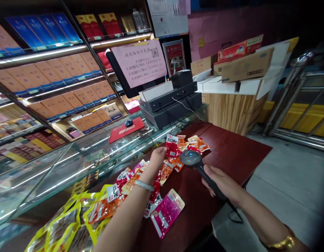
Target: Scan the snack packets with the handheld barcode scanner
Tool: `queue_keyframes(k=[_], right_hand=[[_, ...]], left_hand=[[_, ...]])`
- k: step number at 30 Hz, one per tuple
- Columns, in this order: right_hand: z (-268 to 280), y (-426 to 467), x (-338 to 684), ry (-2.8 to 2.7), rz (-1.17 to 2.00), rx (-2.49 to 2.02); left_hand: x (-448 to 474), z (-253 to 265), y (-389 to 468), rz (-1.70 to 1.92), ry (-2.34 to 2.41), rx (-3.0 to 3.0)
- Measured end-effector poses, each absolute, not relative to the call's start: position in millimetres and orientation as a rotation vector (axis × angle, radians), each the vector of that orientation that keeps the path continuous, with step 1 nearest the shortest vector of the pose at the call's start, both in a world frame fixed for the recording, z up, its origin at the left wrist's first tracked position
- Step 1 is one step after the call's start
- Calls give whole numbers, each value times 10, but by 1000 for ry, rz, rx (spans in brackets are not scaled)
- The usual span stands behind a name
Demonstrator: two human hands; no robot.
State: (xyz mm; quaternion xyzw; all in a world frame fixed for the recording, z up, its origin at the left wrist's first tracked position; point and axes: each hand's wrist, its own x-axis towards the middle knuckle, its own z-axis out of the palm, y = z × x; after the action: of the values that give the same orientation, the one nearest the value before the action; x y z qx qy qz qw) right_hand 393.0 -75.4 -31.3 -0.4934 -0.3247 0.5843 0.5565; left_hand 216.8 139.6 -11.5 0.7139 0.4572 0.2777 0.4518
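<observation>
My left hand (pixel 159 156) pinches a red and white snack packet (pixel 172 145) by its edge, with the barcode side showing. In my right hand (pixel 219 180) is a dark handheld barcode scanner (pixel 191 158), gripped by its handle, its head pointing toward that packet. Orange snack packets (pixel 199 142) lie in a loose heap just beyond and beside the scanner head. Under and around my left forearm are more red and orange packets. A magenta packet (pixel 168 213) rests flat nearer to me. Yellow-edged clear bags (pixel 64 224) are piled at the lower left.
The dark red tabletop (pixel 237 150) meets a glass display counter (pixel 80 161). On the counter are a red mat (pixel 126 130), a computer mouse (pixel 128 123), a cash drawer (pixel 169 112) and a monitor (pixel 122 70). Cardboard boxes (pixel 247 66) stand behind; a metal railing (pixel 295 136) is at right.
</observation>
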Motion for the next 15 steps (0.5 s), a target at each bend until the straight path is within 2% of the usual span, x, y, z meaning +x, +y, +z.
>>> queue_keyframes(k=[5,10,15], right_hand=[[-297,-834,3849,-794,1398,-1132],[-280,-890,3715,-840,1432,-1085],[-282,-981,3692,-851,1449,-1058]], left_hand=[[2004,-121,1113,759,1014,1406],[1894,-88,948,815,1008,1444],[1432,52,979,757,1231,1594]])
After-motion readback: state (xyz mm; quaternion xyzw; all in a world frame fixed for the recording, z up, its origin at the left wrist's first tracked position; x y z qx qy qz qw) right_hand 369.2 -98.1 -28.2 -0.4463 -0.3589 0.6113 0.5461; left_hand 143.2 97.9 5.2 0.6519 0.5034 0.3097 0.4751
